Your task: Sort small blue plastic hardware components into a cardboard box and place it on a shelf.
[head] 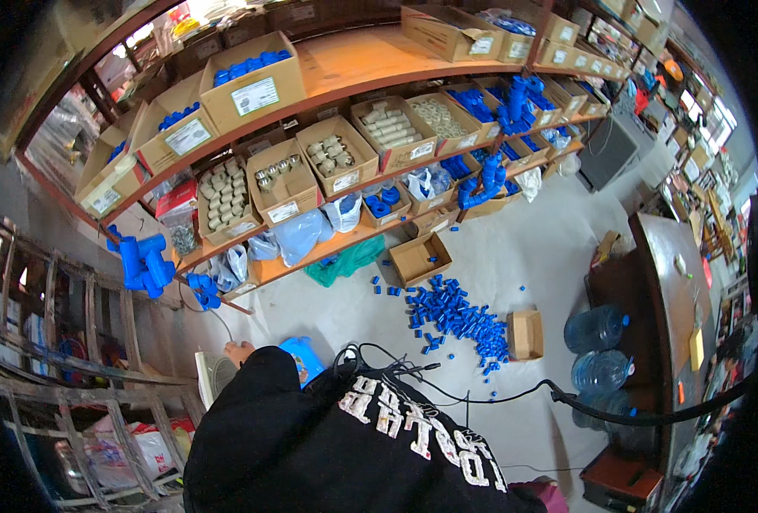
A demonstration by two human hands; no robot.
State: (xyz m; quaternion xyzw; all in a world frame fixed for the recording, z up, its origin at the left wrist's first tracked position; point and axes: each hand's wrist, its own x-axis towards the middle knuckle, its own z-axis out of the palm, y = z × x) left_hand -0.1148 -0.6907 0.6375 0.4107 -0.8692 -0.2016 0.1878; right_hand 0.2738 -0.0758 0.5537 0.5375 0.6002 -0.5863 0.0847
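My left hand (239, 352) is beside the upper edge of a white appliance with a round grille (217, 377); my black sleeve covers the wrist, and whether the fingers grip the edge cannot be told. My right hand is out of view. A blue plastic stool or basin (303, 359) shows beside my sleeve. On the grey floor before me lies a spread pile of small blue pipe fittings (456, 314). An open cardboard box (420, 258) with a blue fitting in it stands at the pile's far side, and a smaller open cardboard box (525, 335) touches or nearly touches its right end.
Metal shelving (353, 48) holds cardboard boxes of blue and pale fittings. Wooden ladders (90, 378) stand at left. At right are a dark desk (668, 282), large water bottles (594, 328) and a reddish-brown case (623, 481). A black cable (507, 395) crosses the view in front of me.
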